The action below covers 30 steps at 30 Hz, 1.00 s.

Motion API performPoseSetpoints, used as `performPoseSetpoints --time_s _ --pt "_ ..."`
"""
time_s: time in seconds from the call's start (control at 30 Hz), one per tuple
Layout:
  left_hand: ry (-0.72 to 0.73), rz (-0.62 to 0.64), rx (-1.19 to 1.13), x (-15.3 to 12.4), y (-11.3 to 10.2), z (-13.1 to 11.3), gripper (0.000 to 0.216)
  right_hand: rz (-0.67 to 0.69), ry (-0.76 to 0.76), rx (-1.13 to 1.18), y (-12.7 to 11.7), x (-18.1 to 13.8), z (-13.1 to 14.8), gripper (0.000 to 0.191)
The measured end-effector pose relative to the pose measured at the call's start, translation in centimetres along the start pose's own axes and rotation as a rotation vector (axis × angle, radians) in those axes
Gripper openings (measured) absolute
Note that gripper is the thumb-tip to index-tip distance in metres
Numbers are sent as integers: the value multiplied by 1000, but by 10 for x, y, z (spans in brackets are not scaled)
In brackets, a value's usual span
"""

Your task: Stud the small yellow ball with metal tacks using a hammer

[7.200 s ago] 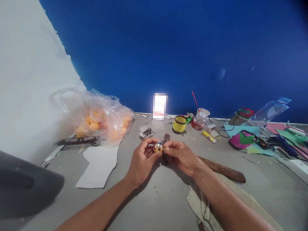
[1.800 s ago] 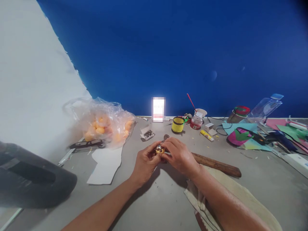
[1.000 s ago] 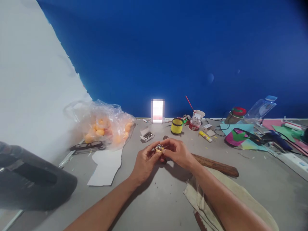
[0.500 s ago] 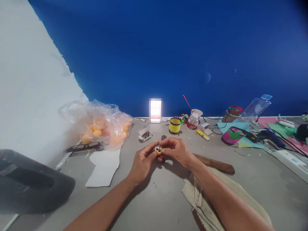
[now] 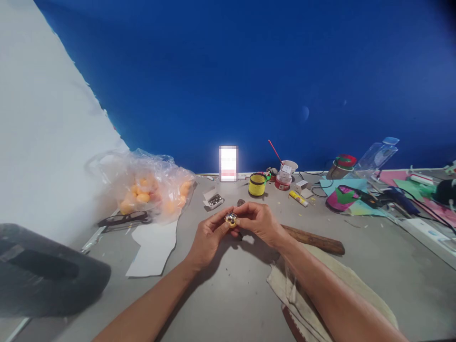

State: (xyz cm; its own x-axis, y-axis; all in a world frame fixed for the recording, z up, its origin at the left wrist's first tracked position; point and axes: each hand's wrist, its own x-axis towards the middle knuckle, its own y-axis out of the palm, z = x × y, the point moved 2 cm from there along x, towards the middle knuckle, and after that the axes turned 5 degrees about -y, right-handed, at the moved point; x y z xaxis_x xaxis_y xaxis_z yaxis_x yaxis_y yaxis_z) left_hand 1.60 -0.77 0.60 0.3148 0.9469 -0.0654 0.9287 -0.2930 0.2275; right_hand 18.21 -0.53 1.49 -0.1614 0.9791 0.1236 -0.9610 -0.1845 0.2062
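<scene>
Between my two hands is a small shiny rounded metal piece [image 5: 231,219], silver on top and gold below. My left hand [image 5: 207,240] is closed on its left side, thumb and fingertips pressing it. From the right, my right hand [image 5: 261,223] pinches it with thumb and forefinger. The fingers cover part of the piece, so its exact kind is unclear. Just beyond the hands stands an open white box [image 5: 214,201] of small metal pieces. A wooden handle [image 5: 315,240] lies past my right wrist, and a pale cloth [image 5: 338,275] lies under my right forearm.
At left are a plastic bag of orange fruit [image 5: 142,187], eyeglasses [image 5: 124,218], white paper [image 5: 153,251] and a dark cylinder [image 5: 50,270]. Toward the wall stand a yellow container [image 5: 257,185] and a lit screen [image 5: 228,164]. Coloured paper, cables and a power strip [image 5: 431,237] lie right.
The whole view has shifted slightly to the left. Both hands keep their hold on the metal piece, with hardly any change in finger position.
</scene>
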Motion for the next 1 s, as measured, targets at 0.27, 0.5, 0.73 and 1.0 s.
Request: performPoseSetpoints --time_s 0.27,0.5,0.73,1.0 --pt "9 -30 9 0 0 1 55 -14 -12 -48 0 0 -2 35" --pt "72 -51 168 -7 7 -3 62 34 37 3 2 -1 5 35" --pt "91 -85 206 -8 8 -2 53 41 -6 -95 0 1 -7 32" --pt "95 -67 167 -6 7 -1 52 70 -28 -62 1 0 -3 34"
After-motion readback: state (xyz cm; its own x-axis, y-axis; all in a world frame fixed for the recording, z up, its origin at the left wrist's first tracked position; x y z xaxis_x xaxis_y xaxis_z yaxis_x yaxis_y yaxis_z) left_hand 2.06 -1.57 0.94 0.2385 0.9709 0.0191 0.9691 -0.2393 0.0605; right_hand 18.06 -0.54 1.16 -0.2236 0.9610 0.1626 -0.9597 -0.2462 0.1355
